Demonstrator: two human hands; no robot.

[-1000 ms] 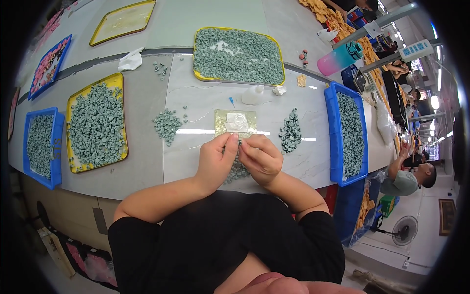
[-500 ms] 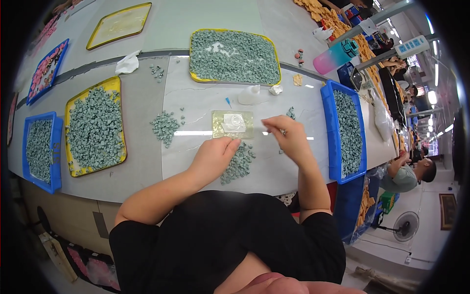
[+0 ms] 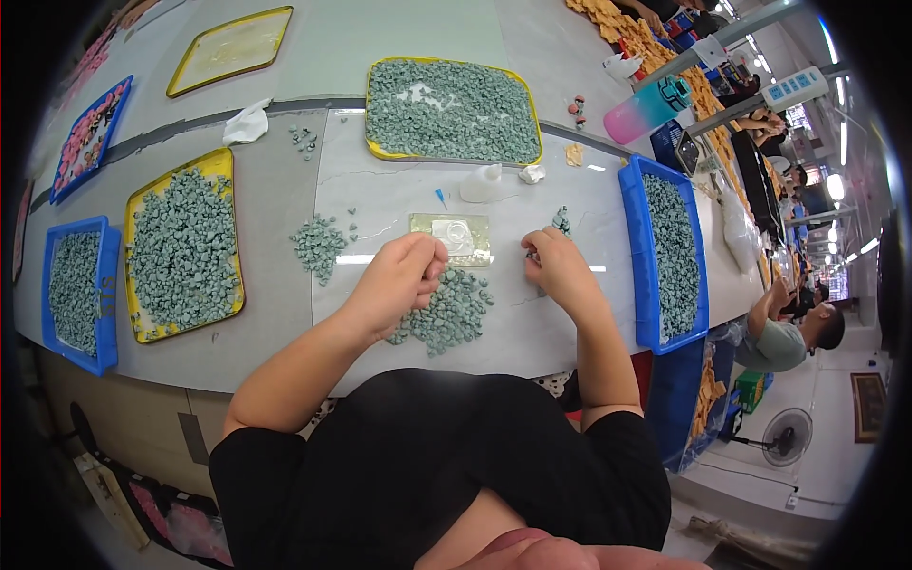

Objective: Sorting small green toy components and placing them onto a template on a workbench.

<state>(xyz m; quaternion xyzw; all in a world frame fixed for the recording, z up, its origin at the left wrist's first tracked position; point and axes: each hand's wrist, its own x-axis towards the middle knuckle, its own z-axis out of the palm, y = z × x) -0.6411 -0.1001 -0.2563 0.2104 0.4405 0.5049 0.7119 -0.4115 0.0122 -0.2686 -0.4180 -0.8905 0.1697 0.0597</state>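
My left hand [image 3: 401, 280] is closed, thumb against fingers, over the left edge of a pile of small grey-green pieces [image 3: 450, 312]. Anything in its fingertips is too small to make out. Beyond it lies a flat translucent block [image 3: 483, 249] with a white sheet [image 3: 454, 236] on top bearing a round wet-looking patch. To the right, my right hand [image 3: 560, 269] has its thumb and fingers pinched together low over the table; what they hold cannot be made out. Just past its knuckles is a small cluster of grey-green pieces [image 3: 561, 220].
A white squeeze bottle [image 3: 482, 184] and a blue nozzle tip [image 3: 441, 198] lie past the block. Yellow-rimmed trays [image 3: 456, 109] of grey-green pieces stand behind and left [image 3: 182, 252]. Blue bins stand at the right [image 3: 672, 256] and far left [image 3: 78, 294]. A pink-teal bottle [image 3: 646, 111] stands back right.
My left hand has drawn back left from the block's near edge, uncovering more of the pile. My right hand has shifted slightly and its fingers now point down, pinched near the table.
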